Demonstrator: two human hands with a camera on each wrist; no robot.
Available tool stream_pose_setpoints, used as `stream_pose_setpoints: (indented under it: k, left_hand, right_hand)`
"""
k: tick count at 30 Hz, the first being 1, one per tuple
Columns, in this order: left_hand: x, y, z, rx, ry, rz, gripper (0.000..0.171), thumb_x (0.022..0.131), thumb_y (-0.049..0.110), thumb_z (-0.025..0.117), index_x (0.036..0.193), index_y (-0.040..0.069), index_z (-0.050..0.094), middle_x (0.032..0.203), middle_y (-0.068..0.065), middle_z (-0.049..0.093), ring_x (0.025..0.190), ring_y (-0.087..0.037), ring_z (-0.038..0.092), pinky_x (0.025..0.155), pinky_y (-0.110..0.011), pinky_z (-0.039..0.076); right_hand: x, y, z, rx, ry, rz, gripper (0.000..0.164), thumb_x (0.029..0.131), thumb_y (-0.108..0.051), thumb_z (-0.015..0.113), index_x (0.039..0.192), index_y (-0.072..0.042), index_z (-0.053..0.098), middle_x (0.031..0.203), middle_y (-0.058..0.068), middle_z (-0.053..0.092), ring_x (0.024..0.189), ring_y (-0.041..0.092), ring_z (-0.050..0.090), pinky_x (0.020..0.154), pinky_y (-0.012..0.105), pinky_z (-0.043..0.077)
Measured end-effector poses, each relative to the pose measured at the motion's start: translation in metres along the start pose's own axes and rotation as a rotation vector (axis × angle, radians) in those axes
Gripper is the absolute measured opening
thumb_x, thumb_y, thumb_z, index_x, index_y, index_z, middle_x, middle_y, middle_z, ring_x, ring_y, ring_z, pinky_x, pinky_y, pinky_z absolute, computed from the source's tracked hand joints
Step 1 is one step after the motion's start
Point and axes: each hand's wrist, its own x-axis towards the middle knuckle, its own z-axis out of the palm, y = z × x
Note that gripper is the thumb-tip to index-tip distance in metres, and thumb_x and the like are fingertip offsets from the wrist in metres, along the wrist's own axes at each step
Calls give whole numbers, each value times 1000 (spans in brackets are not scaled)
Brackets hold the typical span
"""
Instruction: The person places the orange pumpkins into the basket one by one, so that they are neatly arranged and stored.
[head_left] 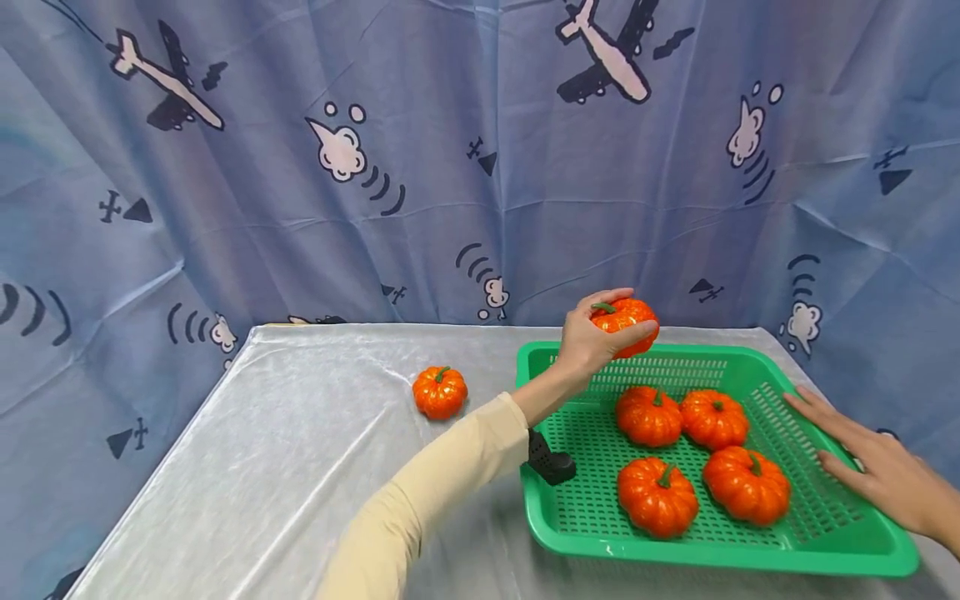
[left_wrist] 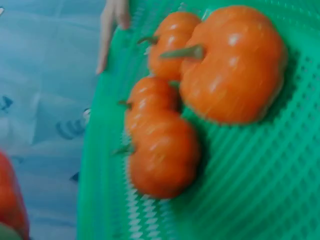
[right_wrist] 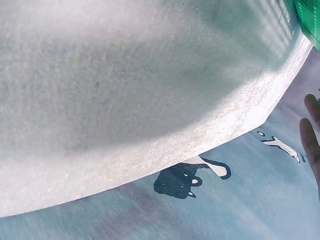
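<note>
My left hand [head_left: 588, 340] grips a small orange pumpkin [head_left: 628, 321] with a green stem, raised over the back rim of the green plastic basket [head_left: 637, 547]. In the left wrist view only part of that held pumpkin [left_wrist: 9, 197] shows, blurred at the left edge. Several similar pumpkins [head_left: 658, 497] sit inside the basket, apart from the raised one. At the basket's right side, my right hand [head_left: 881, 462] lies along the rim with its fingers extended. Only some fingers [right_wrist: 311, 145] of it appear in the right wrist view.
One more pumpkin [head_left: 439, 392] stands on the white table cloth [head_left: 300, 467], left of the basket. Behind the table hangs a blue curtain [head_left: 420, 167] printed with planes. A black device [head_left: 551, 463] juts from beneath the left cuff, over the basket's left side.
</note>
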Motion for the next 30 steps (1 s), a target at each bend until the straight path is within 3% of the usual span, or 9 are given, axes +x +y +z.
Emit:
stream_pose_setpoints:
  k: [3, 6, 10, 15, 20, 24, 30]
  left_hand:
    - [-5, -11, 15, 52, 171, -4, 38, 68, 23, 79, 102, 27, 65, 113, 14, 48, 88, -6, 51, 66, -20, 49]
    - [-10, -24, 24, 77, 299, -21, 38, 67, 24, 79, 101, 28, 64, 117, 13, 47, 98, -9, 50, 71, -20, 48]
    - [-15, -39, 27, 139, 345, -20, 37, 68, 28, 79, 102, 31, 63, 120, 14, 45, 110, -10, 45, 79, -23, 46]
    - [-20, -52, 24, 273, 247, 33, 39, 67, 32, 79, 103, 31, 64, 114, 16, 50, 105, -9, 43, 76, -22, 45]
    - [-26, -57, 22, 407, 33, 0, 43, 64, 34, 80, 104, 28, 65, 105, 19, 53, 95, -5, 40, 75, -19, 41]
    - [-27, -44, 25, 540, -110, -24, 45, 62, 34, 81, 104, 24, 67, 97, 15, 56, 84, -3, 41, 71, -18, 38]
    - [-17, -17, 16, 629, -166, -107, 51, 57, 30, 85, 104, 22, 68, 97, 10, 59, 81, -5, 51, 63, -17, 44]
  right_hand:
    - [-1, 2, 0, 7, 2, -7, 67, 89, -21, 55, 144, -14, 18, 149, 1, -2, 81, 51, 55, 59, 66, 36]
    - [-3, 4, 0, 13, 3, -2, 68, 89, -21, 55, 144, -14, 18, 149, 3, -2, 72, 46, 58, 57, 64, 38]
    - [-4, 6, -1, 9, 2, 9, 68, 89, -22, 55, 144, -14, 18, 149, 7, -1, 71, 48, 57, 57, 64, 38]
    - [-6, 6, 1, 11, 5, 7, 67, 89, -22, 55, 144, -14, 18, 149, 7, 0, 80, 56, 52, 58, 65, 38]
    - [-5, 3, 4, 38, -1, 19, 65, 90, -22, 53, 144, -17, 18, 149, 2, -1, 97, 62, 41, 64, 71, 28]
    - [-4, 2, 4, 37, 5, 16, 65, 90, -22, 53, 144, -18, 18, 149, 0, 0, 97, 60, 41, 64, 71, 26]
    - [0, 2, 1, 16, 18, -16, 65, 89, -23, 54, 144, -16, 19, 149, 2, 2, 94, 58, 46, 61, 71, 30]
